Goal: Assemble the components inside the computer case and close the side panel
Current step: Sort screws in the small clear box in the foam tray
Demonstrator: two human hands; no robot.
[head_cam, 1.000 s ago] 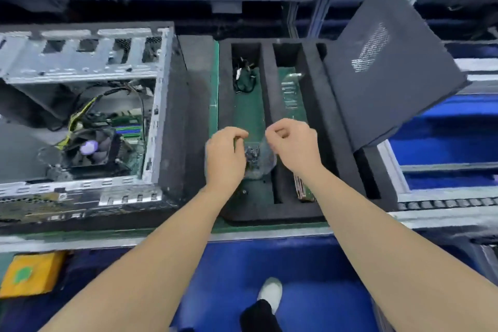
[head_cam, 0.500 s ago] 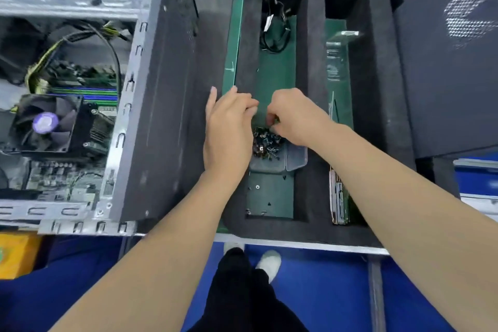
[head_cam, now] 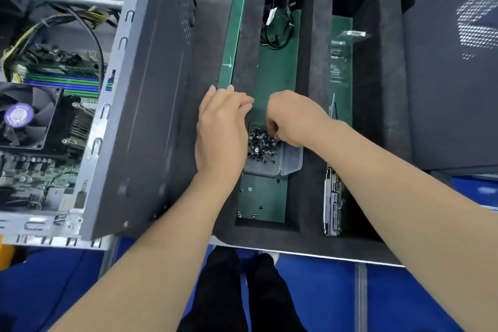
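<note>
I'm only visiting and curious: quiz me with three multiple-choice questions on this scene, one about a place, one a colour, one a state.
1. Where is the screw box? A on a chair; B in the foam tray's left compartment; C in a drawer.
2. What colour is the compartment floor? A green; B red; C white.
3. The computer case is: A closed; B open; C wrapped.
Answers: 1 B, foam walls flank it; 2 A, green shows around the box; 3 B, its fan and board lie exposed.

One case (head_cam: 151, 116), one screw box (head_cam: 265, 167), perhaps three foam slots (head_cam: 277, 75).
</note>
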